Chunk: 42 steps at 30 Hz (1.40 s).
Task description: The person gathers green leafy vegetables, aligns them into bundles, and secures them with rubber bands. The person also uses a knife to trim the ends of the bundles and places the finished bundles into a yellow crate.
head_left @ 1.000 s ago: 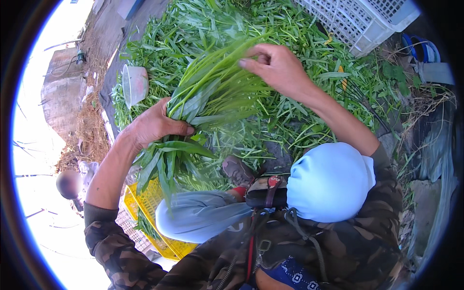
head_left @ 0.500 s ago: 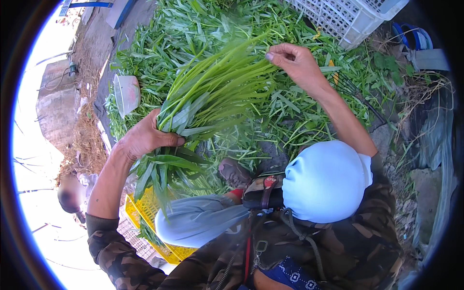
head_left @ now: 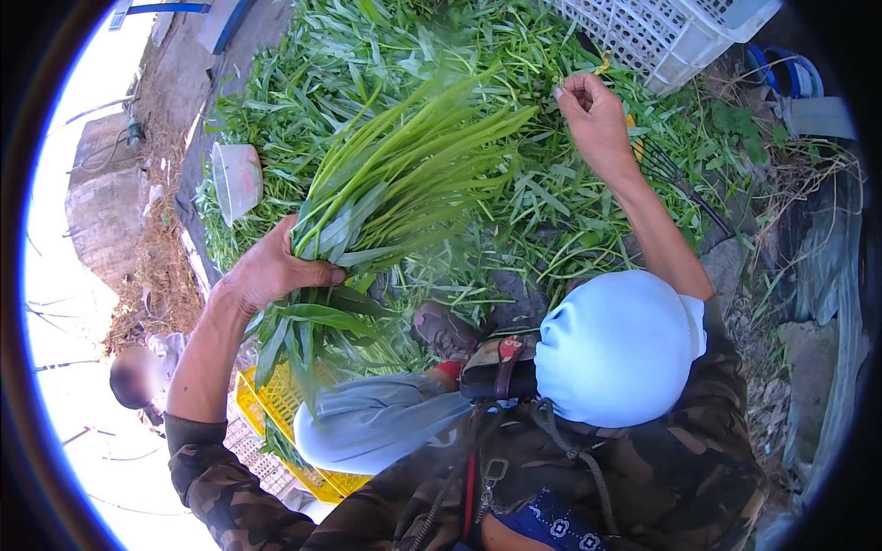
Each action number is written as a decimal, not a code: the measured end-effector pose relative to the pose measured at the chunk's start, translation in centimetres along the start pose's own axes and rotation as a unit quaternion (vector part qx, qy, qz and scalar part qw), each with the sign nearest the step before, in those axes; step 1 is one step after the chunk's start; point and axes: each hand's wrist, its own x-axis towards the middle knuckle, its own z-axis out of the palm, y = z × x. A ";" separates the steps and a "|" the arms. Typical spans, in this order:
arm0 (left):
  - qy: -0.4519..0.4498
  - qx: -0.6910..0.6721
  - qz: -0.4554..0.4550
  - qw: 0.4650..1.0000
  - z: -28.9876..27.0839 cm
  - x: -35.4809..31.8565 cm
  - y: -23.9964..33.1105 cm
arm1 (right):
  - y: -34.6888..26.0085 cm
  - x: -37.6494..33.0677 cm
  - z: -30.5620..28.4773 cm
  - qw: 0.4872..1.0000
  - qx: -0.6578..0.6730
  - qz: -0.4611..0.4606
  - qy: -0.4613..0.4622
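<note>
My left hand [head_left: 280, 266] is wrapped round a thick bunch of water spinach [head_left: 413, 174], its long pale-green stems fanning out up and to the right. Leaves of the bunch hang below the fist, above my left knee. Apart from the stem ends, to their right, my right hand [head_left: 593, 119] is raised with thumb and fingers pinched together. Whatever they pinch, if anything, is too small to make out. Under both hands spreads a wide heap of loose greens [head_left: 551, 207] on the ground.
A white plastic crate [head_left: 643, 41] stands at the far right of the heap. Left of it lies a translucent tub [head_left: 239, 179]. By my left leg is a yellow crate [head_left: 276, 418] holding some greens. Another person [head_left: 138, 372] is at the far left. Blue-and-white footwear [head_left: 792, 72] sits at the upper right.
My right hand has moved right and slightly up, away from the stem tips. The left hand and the bunch have shifted slightly left.
</note>
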 end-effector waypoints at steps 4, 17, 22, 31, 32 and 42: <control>-0.027 -0.033 -0.001 0.999 0.2 0.0 0.5 | -2.2 -0.7 0.9 0.996 0.055 -0.010 -0.073; -0.038 -0.077 -0.002 0.996 0.0 0.7 -0.4 | -3.4 -3.0 2.9 0.958 -0.105 -0.260 -0.054; -0.050 -0.032 0.001 0.998 0.1 0.3 0.4 | -2.0 -0.3 0.6 0.996 -0.019 -0.081 0.020; -0.092 -0.018 0.034 0.995 1.4 0.7 1.8 | -6.0 -1.0 2.9 0.971 0.078 0.007 -0.224; -0.098 -0.011 0.032 0.995 1.4 0.8 1.8 | -6.1 -1.1 3.1 0.969 0.083 0.007 -0.231; -0.106 0.046 0.007 0.993 1.7 1.4 1.1 | -5.7 -1.7 4.4 0.878 0.395 0.202 -0.178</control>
